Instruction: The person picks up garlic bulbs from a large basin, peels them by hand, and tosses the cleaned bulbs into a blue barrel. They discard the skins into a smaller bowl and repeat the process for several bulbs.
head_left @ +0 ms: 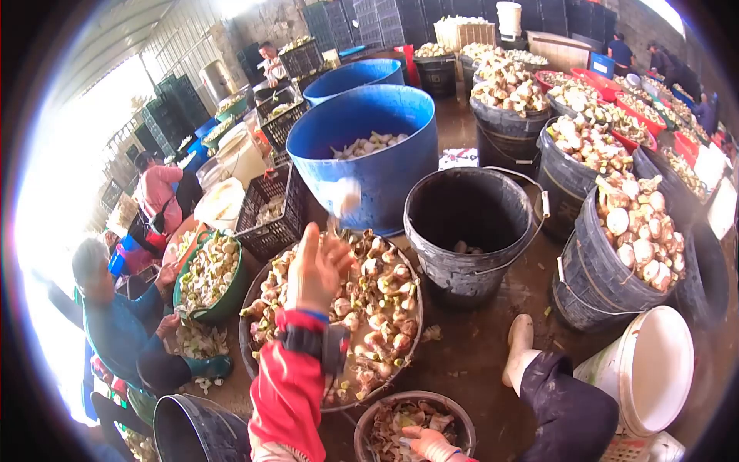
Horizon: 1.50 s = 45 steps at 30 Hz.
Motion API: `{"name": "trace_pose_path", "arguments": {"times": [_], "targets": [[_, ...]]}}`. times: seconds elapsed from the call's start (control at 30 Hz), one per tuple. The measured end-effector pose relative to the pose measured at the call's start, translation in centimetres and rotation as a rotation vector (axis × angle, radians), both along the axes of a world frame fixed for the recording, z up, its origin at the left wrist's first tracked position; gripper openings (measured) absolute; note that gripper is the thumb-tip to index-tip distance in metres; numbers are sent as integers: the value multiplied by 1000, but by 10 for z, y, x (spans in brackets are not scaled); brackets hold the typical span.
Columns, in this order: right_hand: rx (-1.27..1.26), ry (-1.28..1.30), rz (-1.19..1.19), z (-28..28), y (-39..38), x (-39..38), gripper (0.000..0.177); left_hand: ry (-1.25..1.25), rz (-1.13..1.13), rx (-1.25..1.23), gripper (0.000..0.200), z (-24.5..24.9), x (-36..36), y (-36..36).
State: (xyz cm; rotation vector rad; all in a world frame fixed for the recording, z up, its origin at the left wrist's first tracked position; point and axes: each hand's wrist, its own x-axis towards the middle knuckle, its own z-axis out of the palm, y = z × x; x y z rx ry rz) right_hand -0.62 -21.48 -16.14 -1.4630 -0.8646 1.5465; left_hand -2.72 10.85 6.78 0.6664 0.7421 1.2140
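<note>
My left hand (315,266), in a red sleeve, is raised over a wide basin (254,350) heaped with brown-and-white bulbs; its fingers are spread and hold nothing. A blurred white piece (342,196) is in the air just beyond the fingertips, in front of a big blue barrel (385,173) holding peeled white pieces. My right hand (426,443) is low at the bottom edge, over a small bowl (369,420) of peel scraps. Its grip is hard to make out.
A black bucket (469,231) stands right of the barrel. Full black tubs of bulbs (608,277) line the right side, and a white bucket (650,369) lies beside my boot (519,339). A person in blue (115,327) sits left by a green basin (231,304). The floor is wet.
</note>
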Motion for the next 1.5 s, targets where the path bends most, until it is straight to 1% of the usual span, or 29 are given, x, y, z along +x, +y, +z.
{"name": "trace_pose_path", "arguments": {"times": [0.03, 0.07, 0.1, 0.13, 0.17, 0.2, 0.23, 0.27, 0.3, 0.4, 0.47, 0.57, 0.63, 0.7, 0.73, 0.77, 0.8, 0.83, 0.9, 0.97, 1.0, 1.03, 1.07, 1.2, 1.23, 1.27, 1.3, 1.37, 1.5], "targets": [[-83, 128, -29, 2, 2, 0, 23, 62, -21, 46, 22, -6, -3, 21], [100, -259, 67, -16, 1, -2, 22, 291, -143, 106, 23, -25, -11, 36], [89, -247, 72, -28, 1, -1, 22, 521, -271, 164, 24, -47, -18, 47], [235, -409, 103, -40, -1, 0, 24, 1034, -453, 210, 25, -71, -27, 52], [382, -570, 134, -52, -2, -1, 27, 1352, -466, 383, 23, -119, -40, 40], [301, -430, 130, -69, -3, -5, 35, 1647, -786, 513, 27, -129, -43, 20], [289, -419, 131, -65, -1, -4, 35, 1744, -1022, 634, 30, -188, -61, 21], [-82, -238, 113, -48, 7, 3, 39, 1776, -1100, 1069, 38, -210, -78, 6], [-452, -54, 93, -36, 14, 9, 43, 1984, -1153, 732, 42, -190, -66, -23], [-440, -75, 86, -43, 12, 6, 42, 1965, -1101, 744, 42, -216, -74, -26], [-381, -111, 92, -48, 13, 2, 43, 2168, -1205, 623, 40, -221, -65, -30], [-408, -94, 94, -49, 9, 0, 44, 2075, -1109, 655, 36, -214, -71, -40], [-348, -119, 29, -42, 7, -2, 44, 1590, -670, 856, 23, -235, -99, -37], [-363, -107, 48, -14, 13, 8, 43, 1259, -447, 572, 20, -201, -102, -58], [-422, -72, 63, -5, 15, 11, 41, 939, -434, 340, 25, -219, -120, -61], [-482, -36, 78, 0, 13, 11, 39, 765, -400, 32, 34, -180, -113, -85], [-241, -183, 8, -28, 6, 0, 41, 535, -367, -55, 31, -164, -115, -108], [-299, 225, -162, -54, 4, -11, 39, 305, -329, -142, 29, -156, -119, -132], [-39, 200, -356, -4, 12, -5, 33, 134, -238, -145, 24, -144, -118, -184], [207, 107, -398, 19, 12, -2, 32, 74, -256, -238, 30, -156, -132, -227], [294, -1, -354, 22, 11, 0, 32, 53, -249, -261, 25, -160, -132, -245], [211, 96, -305, 45, 9, 4, 34, 30, -243, -281, 21, -163, -132, -259], [252, 40, -241, 46, 7, 4, 34, -1, -266, -345, 30, -162, -135, -272], [149, 133, -134, 51, -3, -4, 36, 229, -217, -307, 48, -163, -134, -312], [94, 189, -108, 54, -4, -5, 37, 620, -178, -138, 52, -177, -141, -319], [155, 59, -61, 48, -5, -9, 37, 1004, -134, 44, 56, -173, -138, -321], [155, 57, -62, 43, -7, -12, 37, 1002, -135, 45, 56, -169, -134, -324], [242, -200, -69, 37, -9, -19, 39, 1387, -70, 218, 60, -157, -121, -330], [126, -246, -124, 26, -7, -26, 39, 1535, -61, 439, 54, -169, -115, -330]]}}
